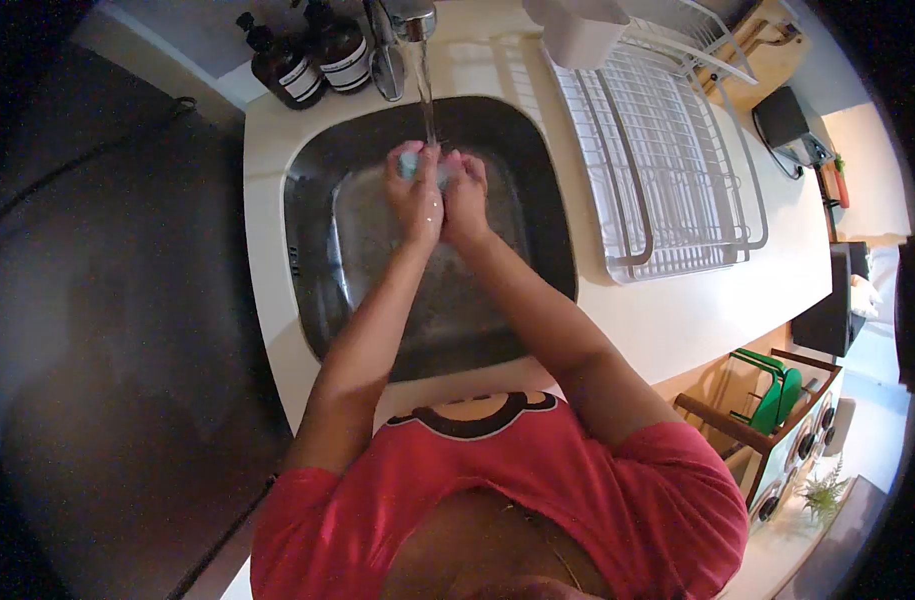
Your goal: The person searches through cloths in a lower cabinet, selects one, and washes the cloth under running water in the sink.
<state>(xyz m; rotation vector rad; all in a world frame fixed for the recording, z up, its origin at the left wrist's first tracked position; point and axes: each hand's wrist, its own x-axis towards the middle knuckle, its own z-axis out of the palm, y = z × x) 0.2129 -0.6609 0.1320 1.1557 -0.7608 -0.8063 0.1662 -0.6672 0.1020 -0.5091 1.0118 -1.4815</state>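
Note:
My left hand (414, 205) and my right hand (464, 200) are side by side over the sink (307, 270), under the running water (426, 100) from the tap (413, 18). The fingers of my left hand are curled round a small pale teal thing (408, 165), perhaps a sponge or soap; its kind is unclear. My right hand is also curled, touching the left, and what lies between the two is blurred. Wet drops or suds show on my left hand.
Two brown pump bottles (291, 75) (339, 55) stand behind the sink at left. A white wire dish rack (667, 170) is on the counter (697, 310) to the right, with a pale container (580, 35) at its back end. Green racks (774, 395) sit lower right.

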